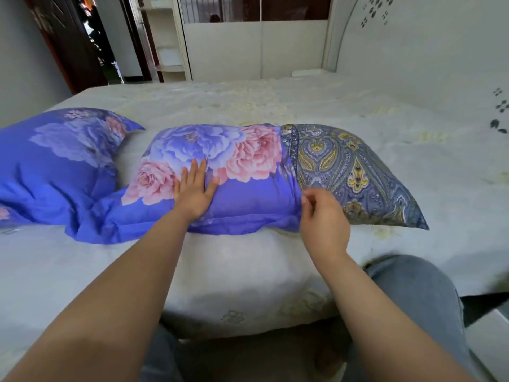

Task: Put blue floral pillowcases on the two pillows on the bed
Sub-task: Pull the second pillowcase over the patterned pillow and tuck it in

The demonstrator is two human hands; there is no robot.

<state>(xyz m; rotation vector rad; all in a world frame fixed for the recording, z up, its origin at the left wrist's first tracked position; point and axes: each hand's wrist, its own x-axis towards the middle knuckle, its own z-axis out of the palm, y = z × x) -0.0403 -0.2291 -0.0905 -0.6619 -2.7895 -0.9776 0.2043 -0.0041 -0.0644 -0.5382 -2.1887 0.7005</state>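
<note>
A blue cotton pillowcase with pink and lilac peonies [220, 172] covers roughly the left two-thirds of a paisley blue-and-yellow pillow [355, 175], whose bare end points toward 3 o'clock. At 9 o'clock lies a second pillow, seemingly fully cased in the same floral blue fabric [55, 166].

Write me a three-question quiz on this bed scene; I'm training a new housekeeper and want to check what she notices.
1. True or false: the paisley pillow is fully inside its blue floral pillowcase.
2. Which hand lies flat on that pillowcase?
A. left hand
B. right hand
C. neither
3. Fill in: the other pillow, already covered, lies to the ____ of the one being worked on.

Key
1. False: its right part sticks out uncovered.
2. A: the left hand presses flat; the right hand's grip is at the case's open edge.
3. left
</note>
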